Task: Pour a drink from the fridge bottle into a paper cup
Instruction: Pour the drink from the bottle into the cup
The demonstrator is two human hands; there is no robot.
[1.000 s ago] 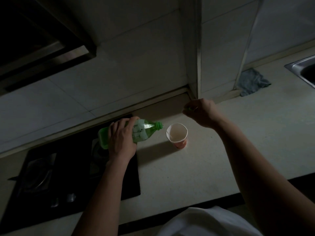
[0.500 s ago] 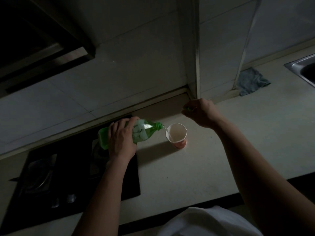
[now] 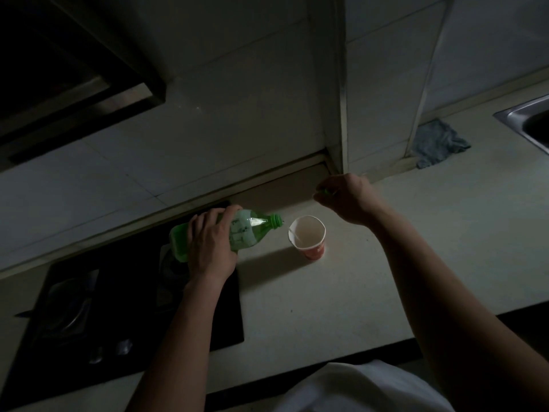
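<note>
The left hand [image 3: 209, 243] is grasping the tilted green bottle [image 3: 246, 231], uncapped; the right hand [image 3: 346, 197] is clenching a green cap [image 3: 326, 191] above the paper cup [image 3: 309, 237].

We see the paper cup [image 3: 309, 237] standing on the worktop [image 3: 341, 286], just right of the gas hob [image 3: 124, 310]. The bottle [image 3: 237, 233] lies tilted over the hob's right edge in our left hand [image 3: 209, 245], its mouth beside the cup's rim. Behind the cup hangs our right hand [image 3: 346, 197]; farther right, a cloth [image 3: 436, 142] lies by the wall, and the sink [image 3: 525, 120] is at the far right.
</note>
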